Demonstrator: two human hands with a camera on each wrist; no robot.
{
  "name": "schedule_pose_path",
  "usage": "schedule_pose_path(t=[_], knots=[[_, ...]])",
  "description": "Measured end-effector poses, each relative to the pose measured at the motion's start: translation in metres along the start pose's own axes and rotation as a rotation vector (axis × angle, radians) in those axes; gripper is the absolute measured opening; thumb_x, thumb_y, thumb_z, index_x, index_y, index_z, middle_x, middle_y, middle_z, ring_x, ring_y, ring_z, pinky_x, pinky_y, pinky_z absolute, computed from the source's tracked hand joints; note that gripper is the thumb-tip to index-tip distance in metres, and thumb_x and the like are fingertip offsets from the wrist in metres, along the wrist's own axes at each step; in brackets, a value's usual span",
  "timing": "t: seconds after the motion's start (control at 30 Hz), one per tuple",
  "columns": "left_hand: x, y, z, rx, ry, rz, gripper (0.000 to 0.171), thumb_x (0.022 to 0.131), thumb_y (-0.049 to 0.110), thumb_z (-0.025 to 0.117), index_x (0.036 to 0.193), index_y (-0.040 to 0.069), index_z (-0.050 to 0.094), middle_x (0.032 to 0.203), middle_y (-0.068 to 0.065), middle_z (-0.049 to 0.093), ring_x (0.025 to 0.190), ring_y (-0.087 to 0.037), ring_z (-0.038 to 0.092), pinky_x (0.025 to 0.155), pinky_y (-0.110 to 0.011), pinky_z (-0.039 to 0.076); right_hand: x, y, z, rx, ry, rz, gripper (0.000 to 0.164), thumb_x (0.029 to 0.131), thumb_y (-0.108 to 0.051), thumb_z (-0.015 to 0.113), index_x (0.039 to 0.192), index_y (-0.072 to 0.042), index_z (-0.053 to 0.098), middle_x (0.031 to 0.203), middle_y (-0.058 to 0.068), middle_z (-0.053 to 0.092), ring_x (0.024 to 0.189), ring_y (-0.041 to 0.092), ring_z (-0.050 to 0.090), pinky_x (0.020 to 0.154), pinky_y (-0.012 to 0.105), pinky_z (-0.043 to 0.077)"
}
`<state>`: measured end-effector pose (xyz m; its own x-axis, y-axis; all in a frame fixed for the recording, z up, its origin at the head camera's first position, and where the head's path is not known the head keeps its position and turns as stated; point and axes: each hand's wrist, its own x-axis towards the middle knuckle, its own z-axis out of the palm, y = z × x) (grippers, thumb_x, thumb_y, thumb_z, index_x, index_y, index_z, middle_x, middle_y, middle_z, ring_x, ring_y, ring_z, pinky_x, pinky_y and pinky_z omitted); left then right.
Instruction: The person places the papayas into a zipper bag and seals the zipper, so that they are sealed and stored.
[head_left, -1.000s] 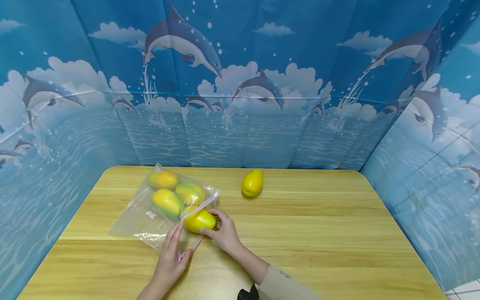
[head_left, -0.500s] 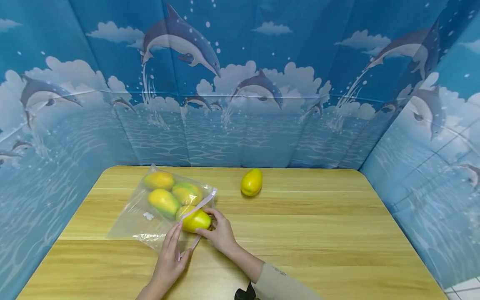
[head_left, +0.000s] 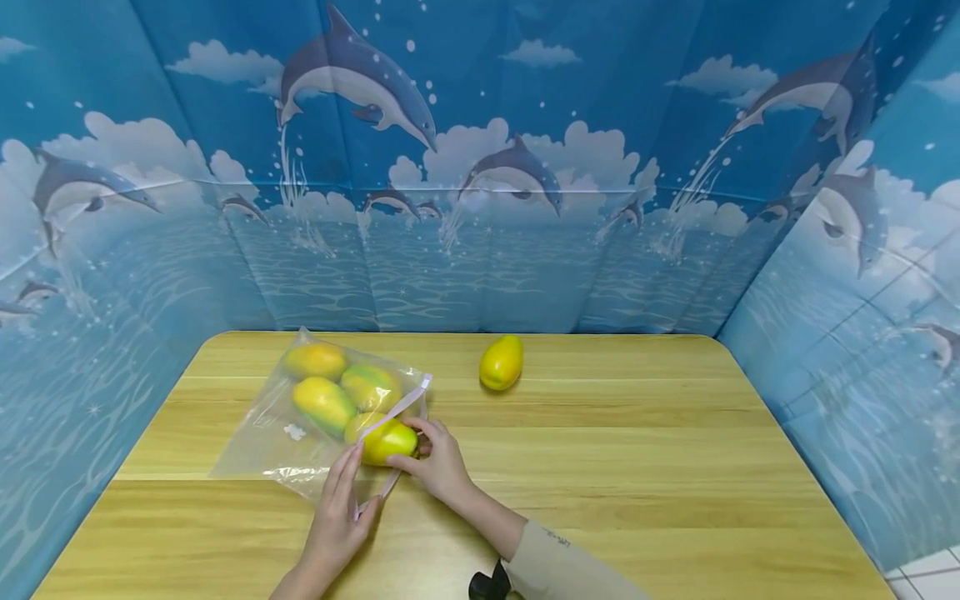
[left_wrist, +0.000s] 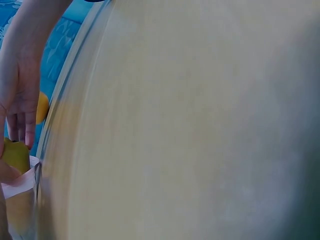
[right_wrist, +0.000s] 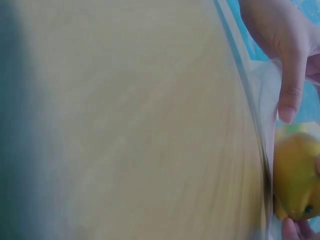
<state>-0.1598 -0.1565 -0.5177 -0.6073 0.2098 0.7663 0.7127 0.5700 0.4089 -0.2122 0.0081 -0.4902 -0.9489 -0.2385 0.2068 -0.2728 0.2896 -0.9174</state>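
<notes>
Right hand pinches a yellow fruit; left hand, just beside it, grips the clear bag's mouth, seemingly to hold it wide.

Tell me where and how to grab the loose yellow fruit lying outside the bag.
I'd take the loose fruit around its thick body, gripping across both flanks, coming from above and the near side. Its broad, rounded end faces nearward and it narrows toward the far edge of the table, so the body should hold better than the slimmer end.
</notes>
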Motion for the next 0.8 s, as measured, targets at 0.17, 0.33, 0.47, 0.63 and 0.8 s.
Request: schedule_pose_path(t=[0.17,0.33,0.47,0.63,0.8], knots=[[-0.0001,-0.0005,0.0004,0.003,0.015,0.015,0.064,0.076,0.011,0.055,0.130,-0.016,0.034,0.129,-0.027,0.039,0.133,-0.010,0.025,0.111,-0.020,0.023,-0.0005,-0.0001,-0.0026,0.013,-0.061,0.014,0.053,0.075,-0.013,0.074,0.121,0.004,0.054,0.107,0.016,0.056,0.094,0.025,0.058,0.076,0.018,0.054],[0.0004,-0.0001,0.0000,-0.009,0.011,0.015,0.064,0.075,0.008,0.056,0.130,-0.017,0.033,0.130,-0.027,0.039,0.133,-0.011,0.025,0.112,-0.020,0.022,-0.0008,-0.0005,-0.0037,0.016,-0.095,0.027,0.052,0.077,-0.011,0.072,0.123,0.004,0.053,0.112,0.017,0.056,0.099,0.027,0.057,0.078,0.019,0.054],[0.0006,0.0000,-0.0005,-0.013,0.007,0.017,0.065,0.074,0.008,0.055,0.130,-0.017,0.034,0.131,-0.026,0.038,0.132,-0.010,0.025,0.112,-0.020,0.022,0.0002,0.0004,-0.0028,0.025,-0.094,0.043,0.051,0.077,-0.012,0.073,0.122,0.002,0.054,0.115,0.017,0.056,0.100,0.028,0.057,0.079,0.019,0.054],[0.0010,0.0008,-0.0001,0.017,0.015,0.027,0.059,0.084,0.017,0.050,0.129,-0.016,0.035,0.130,-0.026,0.039,0.133,-0.010,0.025,0.112,-0.019,0.022,0.0009,0.0004,-0.0004,0.054,-0.079,0.038,0.049,0.075,-0.010,0.073,0.119,0.003,0.056,0.114,0.017,0.057,0.099,0.027,0.058,0.079,0.020,0.055],[0.0018,0.0011,-0.0001,0.024,0.019,0.041,0.058,0.085,0.019,0.049,0.129,-0.017,0.035,0.128,-0.027,0.041,0.132,-0.010,0.026,0.111,-0.019,0.023,0.0018,-0.0010,0.0032,0.080,-0.057,0.026,0.047,0.074,-0.008,0.074,0.115,0.005,0.056,0.113,0.018,0.058,0.097,0.028,0.059,0.079,0.020,0.055]])
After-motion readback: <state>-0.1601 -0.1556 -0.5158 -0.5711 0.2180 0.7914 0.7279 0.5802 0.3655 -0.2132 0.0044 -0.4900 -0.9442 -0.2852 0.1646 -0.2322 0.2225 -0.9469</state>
